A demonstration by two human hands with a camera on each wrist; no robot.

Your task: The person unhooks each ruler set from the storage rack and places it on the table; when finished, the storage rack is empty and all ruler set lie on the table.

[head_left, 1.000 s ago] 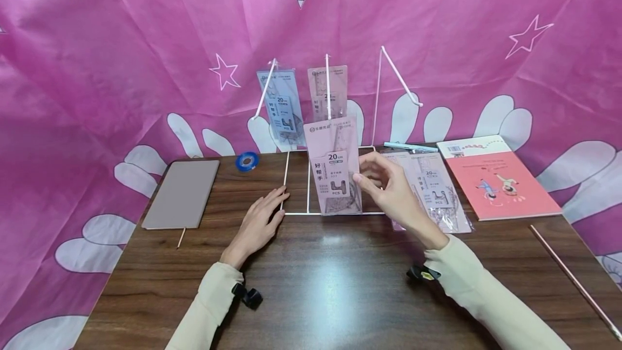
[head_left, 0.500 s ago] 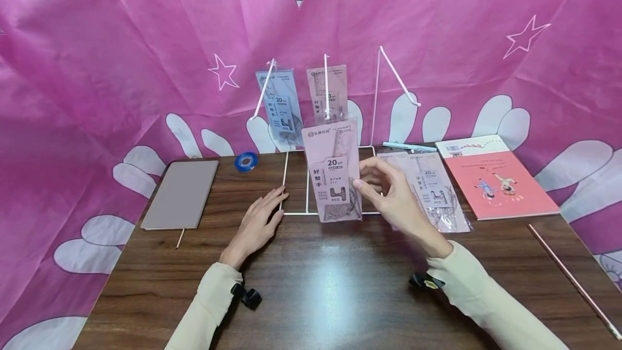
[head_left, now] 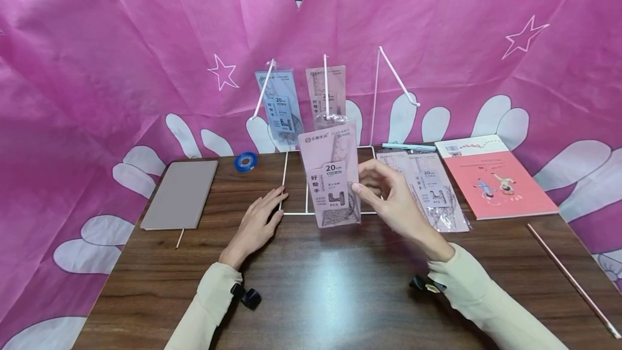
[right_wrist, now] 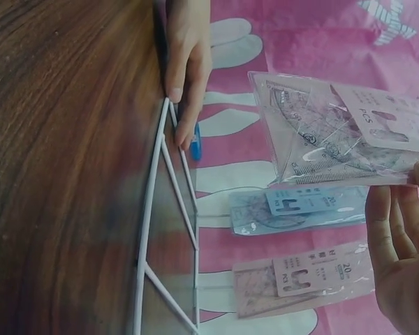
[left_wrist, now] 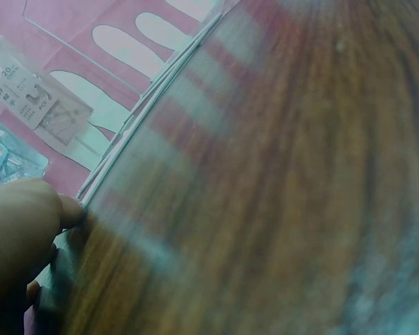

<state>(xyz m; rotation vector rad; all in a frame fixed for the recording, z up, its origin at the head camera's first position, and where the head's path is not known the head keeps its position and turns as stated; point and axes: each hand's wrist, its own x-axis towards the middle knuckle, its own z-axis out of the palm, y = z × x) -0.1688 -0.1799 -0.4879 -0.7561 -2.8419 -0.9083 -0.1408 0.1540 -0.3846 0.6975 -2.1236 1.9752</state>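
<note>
Pink cloth [head_left: 146, 26] with stars and big pale shapes on it fills the whole back. In front of it is a brown wood table [head_left: 146, 285]. On the table, near the back, stands a white wire rack [head_left: 295, 213], and three rods [head_left: 400, 75] reach forward from it. A red and white book [head_left: 500, 182] lies flat on the right side. A grey notebook [head_left: 181, 194] lies flat on the left side.

One pink pack [head_left: 330, 177] of rulers is in the right hand [head_left: 393, 193] — the thumb and fingers pinch it by its right edge. It is up in front of the rack and tilts a bit. Its clear top is by the tip of the middle rod, but I can't tell if they touch. Behind it, a paler pink pack [head_left: 337, 85] hangs from the middle rod, and a blue pack [head_left: 281, 104] hangs from the left rod. More packs [head_left: 434, 190] lie on the table, partly behind the right hand.

The left hand [head_left: 257, 223] rests low, with loose fingers — they touch the rack's left bar.

A thin shiny stick [head_left: 573, 280] lies at the far right. A light blue pen [head_left: 409, 147] lies at the back, just by the flat packs. A blue roll of tape [head_left: 239, 163] sits between the notebook and the rack. Smallest is a thin brown stick [head_left: 180, 238], poking out from the notebook's front edge
</note>
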